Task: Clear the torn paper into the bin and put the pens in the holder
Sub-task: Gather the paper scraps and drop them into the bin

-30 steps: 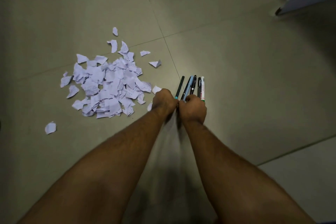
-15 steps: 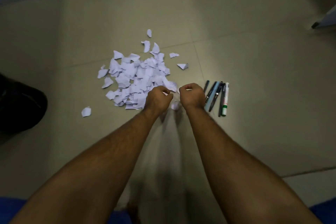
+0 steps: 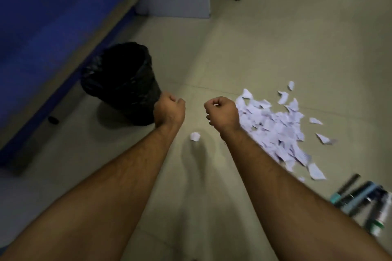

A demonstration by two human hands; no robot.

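We see a black-lined bin [image 3: 121, 82] upright on the tiled floor [image 3: 275, 48], torn white paper [image 3: 275, 129] heaped right of it. Blurred pens [image 3: 360, 199] lie bunched, slanting toward upper right. Our left hand [image 3: 168, 109] and right hand [image 3: 222, 113] are fisted; contents unclear.

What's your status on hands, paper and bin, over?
Left hand fisted beside bin; right hand fisted, white sliver showing between fingers. Paper pile on floor right, one scrap between arms. Pens loose. Path to bin unobstructed.
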